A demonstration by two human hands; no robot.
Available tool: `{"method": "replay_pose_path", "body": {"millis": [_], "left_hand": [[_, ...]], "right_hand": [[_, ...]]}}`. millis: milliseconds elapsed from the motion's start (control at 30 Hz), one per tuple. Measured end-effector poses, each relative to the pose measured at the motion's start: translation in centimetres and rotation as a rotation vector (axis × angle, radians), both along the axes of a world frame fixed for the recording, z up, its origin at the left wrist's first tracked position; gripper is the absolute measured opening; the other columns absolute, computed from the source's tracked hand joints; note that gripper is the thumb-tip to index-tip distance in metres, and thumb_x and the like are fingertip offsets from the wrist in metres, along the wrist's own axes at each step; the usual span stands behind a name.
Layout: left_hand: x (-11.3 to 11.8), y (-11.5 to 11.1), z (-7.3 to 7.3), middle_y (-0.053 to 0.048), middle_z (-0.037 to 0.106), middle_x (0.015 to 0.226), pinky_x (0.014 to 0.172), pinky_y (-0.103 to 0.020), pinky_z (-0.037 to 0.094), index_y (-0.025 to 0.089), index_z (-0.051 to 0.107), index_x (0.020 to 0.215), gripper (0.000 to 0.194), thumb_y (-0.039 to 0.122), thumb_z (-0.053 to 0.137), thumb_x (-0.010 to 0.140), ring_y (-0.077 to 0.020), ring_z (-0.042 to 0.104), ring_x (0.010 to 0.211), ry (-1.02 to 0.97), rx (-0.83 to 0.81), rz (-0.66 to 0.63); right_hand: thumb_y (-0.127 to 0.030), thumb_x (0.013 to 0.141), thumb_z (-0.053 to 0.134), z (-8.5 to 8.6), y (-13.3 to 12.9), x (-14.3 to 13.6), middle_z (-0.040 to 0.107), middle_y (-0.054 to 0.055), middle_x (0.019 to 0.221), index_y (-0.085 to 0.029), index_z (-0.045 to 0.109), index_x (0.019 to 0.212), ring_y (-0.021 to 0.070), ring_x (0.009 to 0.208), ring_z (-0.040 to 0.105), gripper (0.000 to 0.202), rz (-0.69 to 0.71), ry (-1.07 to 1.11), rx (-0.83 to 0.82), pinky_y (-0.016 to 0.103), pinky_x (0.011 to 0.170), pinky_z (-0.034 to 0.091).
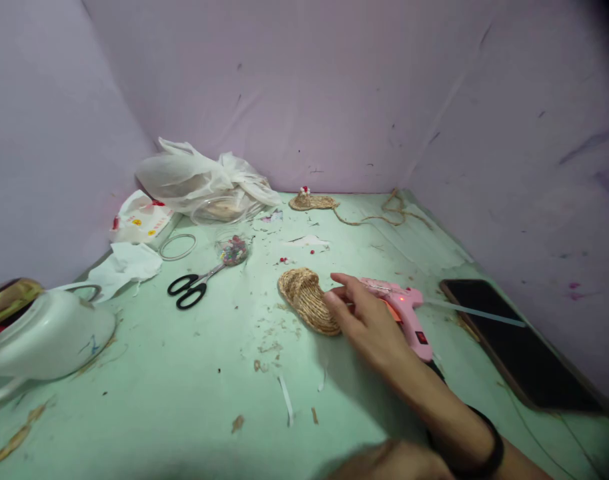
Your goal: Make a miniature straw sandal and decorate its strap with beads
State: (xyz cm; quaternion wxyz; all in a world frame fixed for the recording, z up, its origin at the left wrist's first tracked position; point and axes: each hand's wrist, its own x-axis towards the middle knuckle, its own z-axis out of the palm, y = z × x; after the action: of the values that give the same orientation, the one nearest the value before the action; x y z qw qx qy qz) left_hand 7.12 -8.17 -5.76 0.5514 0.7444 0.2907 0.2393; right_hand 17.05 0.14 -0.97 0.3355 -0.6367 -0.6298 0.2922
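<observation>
A small woven straw slipper (311, 303) lies on the pale green table. My right hand (367, 320), with a dark band at its wrist, reaches in from the lower right; its fingertips are apart at the slipper's right edge, and nothing shows between them. Just beyond that hand, a pink glue gun (411, 313) with a lit orange light has a clear glue stick in its back. At the bottom edge, my left hand (394, 461) shows only in part and blurred, its fingers hidden. Red beads (284, 260) are scattered behind the slipper.
Black-handled scissors (188, 291) and a dish of coloured beads (234, 250) are left of centre. A second slipper (311, 201) trails twine at the back. White plastic bags (209, 180) sit back left, a white pot (54, 333) at left, a phone (514, 347) at right.
</observation>
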Motion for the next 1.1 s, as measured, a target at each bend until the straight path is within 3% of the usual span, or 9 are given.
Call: {"method": "replay_pose_path", "body": {"millis": [133,300,500,600,700,833,900,1000,1100], "left_hand": [[-0.3,2.3,1.9,-0.014,0.06,0.088,0.081,-0.036,0.043,0.019,0.058,0.076,0.026,0.033,0.039,0.087,-0.0254,0.054,0.088,-0.025,0.19,0.01],[-6.4,3.3,4.5,-0.01,0.053,0.105,0.091,-0.034,0.034,0.02,0.053,0.076,0.022,0.027,0.039,0.09,-0.0236,0.048,0.099,0.096,0.148,0.477],[-13.4,3.3,3.9,-0.005,0.057,0.102,0.077,-0.029,0.039,0.021,0.057,0.069,0.023,0.037,0.05,0.084,-0.0238,0.051,0.092,0.166,0.099,0.877],[-16.8,3.2,3.9,-0.003,0.058,0.099,0.079,-0.032,0.04,0.023,0.059,0.079,0.018,0.04,0.054,0.08,-0.0241,0.052,0.091,0.289,0.121,1.211],[-18.6,2.5,4.9,-0.001,0.053,0.114,0.085,-0.036,0.037,0.026,0.054,0.079,0.019,0.041,0.044,0.085,-0.0267,0.047,0.108,0.24,0.392,1.456],[-16.4,2.8,7.9,0.001,0.057,0.101,0.083,-0.035,0.036,0.029,0.056,0.076,0.017,0.04,0.046,0.085,-0.0247,0.049,0.101,-0.017,0.59,1.266],[-13.8,4.0,9.5,-0.001,0.061,0.081,0.074,-0.031,0.041,0.025,0.06,0.077,0.018,0.036,0.049,0.085,-0.0191,0.055,0.078,-0.103,0.414,1.134],[-9.4,7.3,10.4,-0.001,0.059,0.066,0.051,-0.026,0.042,0.019,0.054,0.067,0.022,0.034,0.05,0.082,-0.0131,0.053,0.052,-0.384,-0.07,0.89],[-6.3,12.0,9.8,0.001,0.054,0.057,0.041,-0.022,0.035,0.018,0.048,0.066,0.02,0.031,0.048,0.081,-0.0099,0.047,0.04,-0.606,-0.255,0.894]], "right_hand": [[-0.042,0.086,0.043,0.5,0.6,1.3,0.067,0.01,0.094,-0.016,0.051,0.115,0.022,0.089,0.062,0.039,-0.066,0.296,0.02,0.038,0.079,0.047],[-0.039,0.086,0.047,1.1,0.4,1.3,0.067,0.006,0.09,-0.019,0.052,0.112,0.0198,0.087,0.062,0.033,-0.037,0.323,0.084,0.036,0.077,0.047],[-0.025,0.085,0.048,0.1,-0.4,0.0,0.067,0.009,0.102,-0.017,0.057,0.111,0.0226,0.093,0.06,0.028,0.185,-0.028,0.201,0.038,0.077,0.047],[-0.017,0.083,0.049,-0.9,-0.5,-0.8,0.065,0.009,0.104,-0.018,0.061,0.102,0.0236,0.098,0.057,0.023,0.328,-0.179,0.285,0.04,0.083,0.046],[-0.015,0.082,0.048,-1.0,-0.5,-1.1,0.066,0.009,0.101,-0.018,0.062,0.098,0.0225,0.094,0.059,0.022,0.288,-0.19,0.334,0.039,0.081,0.047],[-0.023,0.083,0.048,1.1,-0.4,0.4,0.069,0.008,0.095,-0.019,0.064,0.092,0.0232,0.088,0.063,0.019,0.033,-0.236,0.431,0.037,0.077,0.047],[-0.032,0.082,0.048,2.7,-0.7,2.2,0.071,0.008,0.088,-0.021,0.067,0.086,0.0254,0.079,0.064,0.021,-0.154,-0.392,0.329,0.037,0.065,0.046],[-0.048,0.079,0.049,4.4,-1.5,5.5,0.069,0.009,0.068,-0.024,0.069,0.074,0.0261,0.059,0.061,0.032,-0.258,-0.666,-0.02,0.032,0.046,0.036],[-0.055,0.078,0.045,4.4,-2.3,8.0,0.065,0.009,0.057,-0.024,0.063,0.055,0.0259,0.053,0.059,0.042,-0.253,-0.786,-0.274,0.032,0.045,0.032]]}}
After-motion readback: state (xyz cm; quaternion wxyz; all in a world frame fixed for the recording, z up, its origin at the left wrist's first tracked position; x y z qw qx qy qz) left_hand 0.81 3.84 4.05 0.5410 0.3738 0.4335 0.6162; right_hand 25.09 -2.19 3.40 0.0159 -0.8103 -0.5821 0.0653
